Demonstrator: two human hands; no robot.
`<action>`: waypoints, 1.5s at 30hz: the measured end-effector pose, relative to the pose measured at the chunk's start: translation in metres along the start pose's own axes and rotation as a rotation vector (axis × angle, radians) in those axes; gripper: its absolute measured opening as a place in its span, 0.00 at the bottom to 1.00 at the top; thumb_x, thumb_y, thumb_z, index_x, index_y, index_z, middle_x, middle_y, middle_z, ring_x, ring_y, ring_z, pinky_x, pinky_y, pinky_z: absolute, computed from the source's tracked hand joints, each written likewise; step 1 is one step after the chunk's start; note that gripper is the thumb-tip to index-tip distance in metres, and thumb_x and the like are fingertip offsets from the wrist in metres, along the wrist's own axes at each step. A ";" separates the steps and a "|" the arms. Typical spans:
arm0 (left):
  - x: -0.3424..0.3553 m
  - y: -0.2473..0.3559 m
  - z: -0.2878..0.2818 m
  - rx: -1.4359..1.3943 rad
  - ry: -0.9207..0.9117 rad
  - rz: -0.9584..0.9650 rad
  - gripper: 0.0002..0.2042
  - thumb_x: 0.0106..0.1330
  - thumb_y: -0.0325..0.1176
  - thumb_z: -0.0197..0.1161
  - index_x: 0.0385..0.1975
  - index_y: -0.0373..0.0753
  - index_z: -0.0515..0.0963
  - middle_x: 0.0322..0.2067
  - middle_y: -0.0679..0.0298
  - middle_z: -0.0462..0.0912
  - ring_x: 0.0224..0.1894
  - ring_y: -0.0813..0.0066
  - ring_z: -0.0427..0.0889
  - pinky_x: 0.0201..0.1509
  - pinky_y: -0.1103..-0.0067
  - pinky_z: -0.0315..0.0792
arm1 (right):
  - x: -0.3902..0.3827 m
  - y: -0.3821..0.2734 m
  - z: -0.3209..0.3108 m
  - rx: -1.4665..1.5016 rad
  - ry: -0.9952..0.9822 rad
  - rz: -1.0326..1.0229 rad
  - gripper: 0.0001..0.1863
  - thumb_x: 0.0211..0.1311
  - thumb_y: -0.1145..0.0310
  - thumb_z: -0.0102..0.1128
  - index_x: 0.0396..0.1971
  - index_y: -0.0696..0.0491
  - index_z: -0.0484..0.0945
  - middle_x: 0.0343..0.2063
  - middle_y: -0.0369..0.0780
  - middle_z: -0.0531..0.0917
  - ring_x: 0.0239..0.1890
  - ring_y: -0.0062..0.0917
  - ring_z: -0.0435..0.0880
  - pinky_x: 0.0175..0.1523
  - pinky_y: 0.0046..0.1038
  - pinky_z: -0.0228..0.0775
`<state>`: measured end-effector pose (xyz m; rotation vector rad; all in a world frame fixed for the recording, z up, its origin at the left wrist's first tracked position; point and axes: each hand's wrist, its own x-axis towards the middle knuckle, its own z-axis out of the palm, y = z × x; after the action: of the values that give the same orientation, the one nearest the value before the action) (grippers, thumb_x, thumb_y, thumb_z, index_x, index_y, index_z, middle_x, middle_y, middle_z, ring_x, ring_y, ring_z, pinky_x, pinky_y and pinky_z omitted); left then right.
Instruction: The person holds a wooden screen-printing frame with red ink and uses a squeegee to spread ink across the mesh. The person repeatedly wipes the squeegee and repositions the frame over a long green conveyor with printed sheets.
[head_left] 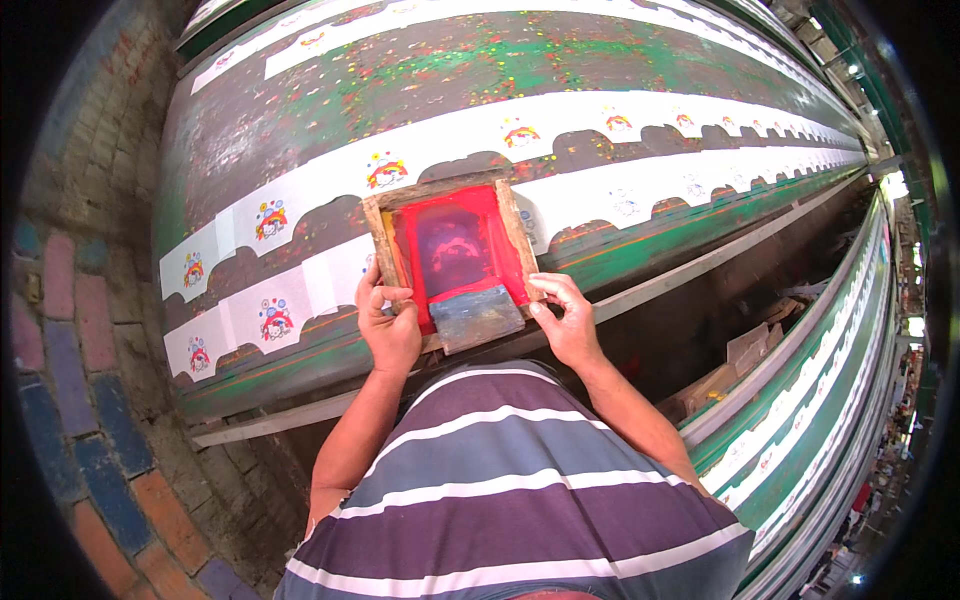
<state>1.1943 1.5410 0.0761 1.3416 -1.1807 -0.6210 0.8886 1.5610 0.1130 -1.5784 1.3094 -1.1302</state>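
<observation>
L hand (392,325) & R hand (568,318) pinch opp. sides of framed screen (462,250), prob. for balance, w/ white strip (590,203) beneath it.

"What's on your left?"
"A rough grey brick wall (115,140), and lower down, painted bricks (110,425) in blue, pink, orange and purple."
"And in front of you?"
"Your long counter (240,130), dark grey with green patches and coloured specks, a greyish rail (275,420) along its near edge."
"To your right?"
"A second green counter (750,422) stretches away beyond a shadowy gap (660,355); bright openings (893,187) glare at the far side."
</observation>
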 end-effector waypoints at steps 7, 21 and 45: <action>-0.016 0.000 0.092 -0.112 -0.008 -0.053 0.12 0.59 0.13 0.64 0.33 0.41 0.84 0.80 0.42 0.75 0.83 0.48 0.73 0.86 0.59 0.64 | 0.016 0.036 -0.094 -0.091 -0.044 -0.104 0.20 0.73 0.74 0.74 0.63 0.58 0.88 0.65 0.47 0.87 0.66 0.35 0.87 0.69 0.37 0.82; -0.020 0.001 0.111 -0.204 0.012 -0.217 0.10 0.59 0.12 0.63 0.33 0.36 0.85 0.81 0.45 0.75 0.80 0.59 0.77 0.79 0.68 0.71 | 0.040 0.032 -0.132 -0.269 -0.114 -0.342 0.19 0.64 0.74 0.79 0.55 0.55 0.90 0.56 0.46 0.90 0.62 0.46 0.87 0.69 0.47 0.81; -0.025 -0.005 0.124 -0.114 0.091 -0.173 0.09 0.75 0.19 0.67 0.49 0.38 0.89 0.75 0.43 0.81 0.76 0.51 0.81 0.80 0.63 0.72 | 0.180 -0.011 -0.078 -0.619 -0.699 -0.534 0.20 0.62 0.83 0.62 0.53 0.57 0.90 0.46 0.47 0.91 0.55 0.48 0.89 0.64 0.48 0.82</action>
<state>1.0759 1.5124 0.0425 1.3692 -0.9484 -0.7325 0.8305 1.3834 0.1742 -2.5781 0.7951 -0.3404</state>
